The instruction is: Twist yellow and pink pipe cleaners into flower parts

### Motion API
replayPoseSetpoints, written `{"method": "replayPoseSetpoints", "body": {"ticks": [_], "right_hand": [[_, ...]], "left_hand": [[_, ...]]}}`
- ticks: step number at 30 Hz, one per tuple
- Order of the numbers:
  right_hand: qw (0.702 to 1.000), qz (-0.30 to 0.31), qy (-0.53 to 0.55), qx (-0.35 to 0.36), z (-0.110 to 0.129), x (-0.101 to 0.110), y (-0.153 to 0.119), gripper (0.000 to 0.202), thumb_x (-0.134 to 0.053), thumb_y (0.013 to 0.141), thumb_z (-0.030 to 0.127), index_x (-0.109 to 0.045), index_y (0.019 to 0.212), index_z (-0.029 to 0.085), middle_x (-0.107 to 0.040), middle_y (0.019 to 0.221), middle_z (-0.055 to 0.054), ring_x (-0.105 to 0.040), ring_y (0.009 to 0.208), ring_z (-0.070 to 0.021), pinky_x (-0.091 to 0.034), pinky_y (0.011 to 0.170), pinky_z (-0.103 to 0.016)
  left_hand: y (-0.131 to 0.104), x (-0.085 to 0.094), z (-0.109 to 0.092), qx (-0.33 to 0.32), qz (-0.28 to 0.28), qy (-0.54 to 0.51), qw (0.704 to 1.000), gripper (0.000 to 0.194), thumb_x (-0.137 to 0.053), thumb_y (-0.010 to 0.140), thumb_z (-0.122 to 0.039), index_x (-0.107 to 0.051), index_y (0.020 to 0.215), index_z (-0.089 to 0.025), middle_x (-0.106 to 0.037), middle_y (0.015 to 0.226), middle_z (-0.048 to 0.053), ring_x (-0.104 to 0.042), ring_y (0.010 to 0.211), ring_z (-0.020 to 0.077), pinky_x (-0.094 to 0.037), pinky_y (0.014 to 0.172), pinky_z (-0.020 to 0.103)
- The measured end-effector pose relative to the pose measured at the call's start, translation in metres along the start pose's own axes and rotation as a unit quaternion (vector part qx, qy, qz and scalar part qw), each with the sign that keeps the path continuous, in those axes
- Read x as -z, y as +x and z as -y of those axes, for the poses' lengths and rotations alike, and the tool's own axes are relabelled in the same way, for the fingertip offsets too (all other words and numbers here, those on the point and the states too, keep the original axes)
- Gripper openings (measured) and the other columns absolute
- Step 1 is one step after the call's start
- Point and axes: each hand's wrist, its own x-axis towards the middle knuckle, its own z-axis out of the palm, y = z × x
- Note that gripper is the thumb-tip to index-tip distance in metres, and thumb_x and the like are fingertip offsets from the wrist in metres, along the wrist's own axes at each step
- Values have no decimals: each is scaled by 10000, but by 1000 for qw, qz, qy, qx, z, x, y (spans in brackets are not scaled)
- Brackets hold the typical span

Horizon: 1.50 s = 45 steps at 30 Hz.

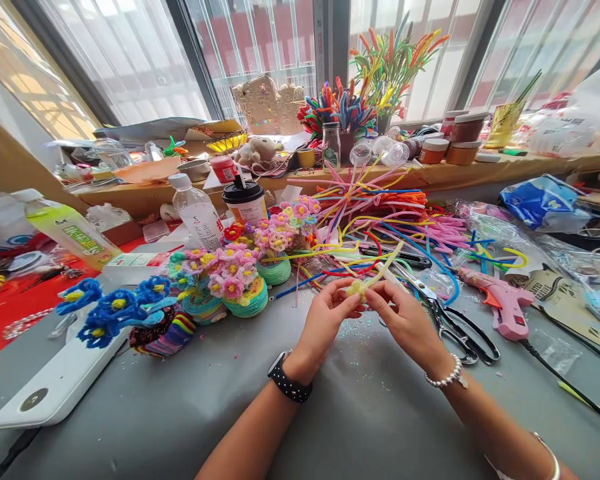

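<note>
The grey desk point(220, 400) is crowded; beyond the scissors point(424, 288), the heap of pipe cleaners point(445, 233) could snag a sleeve or stem, its ends being tangled. The scissors themselves could nick the right hand point(405, 320), as their blades lie close by. Right of them, the pink glue gun point(513, 310) could be dragged by its cord point(539, 355), or burn skin if hot, which I can't tell. Left of them, the right hand and left hand point(325, 313) have fingertips nearly closed, pinching the small yellow flower point(359, 289); squeezing too hard could bend its petals.
</note>
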Motion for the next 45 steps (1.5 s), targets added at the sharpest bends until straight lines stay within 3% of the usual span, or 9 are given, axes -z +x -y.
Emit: {"method": "replayPoseSetpoints", "body": {"ticks": [4,9,15,23,33,45], "right_hand": [[987,-5,-141,74,-4,-2,-1,215,-375,823,348,-513,758,196,-557,706,-40,-481,628,-153,-365,587,-286],[972,-2,-212,104,-4,1,0,209,-344,837,315,-484,737,196,-541,715,-46,-489,653,-165,-360,606,-286],[964,2,-234,130,-1,3,-1,201,-358,837,293,-473,699,204,-519,678,-32,-476,632,-161,-343,595,-274],[957,14,-269,108,-5,-2,-1,277,-305,853,388,-462,728,196,-516,681,-32,-470,620,-155,-350,575,-266],[916,-49,-347,195,-13,-6,-2,326,-245,882,326,-406,632,192,-492,603,-13,-446,550,-129,-330,524,-235],[935,-44,-309,170,-9,-7,-3,300,-271,878,301,-429,648,190,-494,595,-5,-449,533,-123,-326,510,-226]], "left_hand": [[0,-1,2,9,29,36,999,308,-650,618,-319,-534,844,-146,-603,757,35,-587,669,132,-464,598,231],[-1,-2,2,-21,29,98,995,281,-572,679,-395,-516,789,-143,-582,719,34,-589,616,135,-460,539,225],[0,1,4,-90,3,180,979,259,-494,735,-400,-555,706,-150,-537,601,0,-538,526,101,-416,468,190],[1,0,7,-59,4,92,994,181,-571,695,-309,-541,757,-142,-599,659,19,-585,615,125,-497,612,257],[1,0,6,-70,12,108,992,200,-555,707,-327,-509,716,-132,-569,620,6,-568,574,111,-495,575,253],[-2,1,7,-119,-2,214,970,238,-448,770,-389,-507,762,-159,-554,686,4,-564,620,115,-453,583,229]]}}
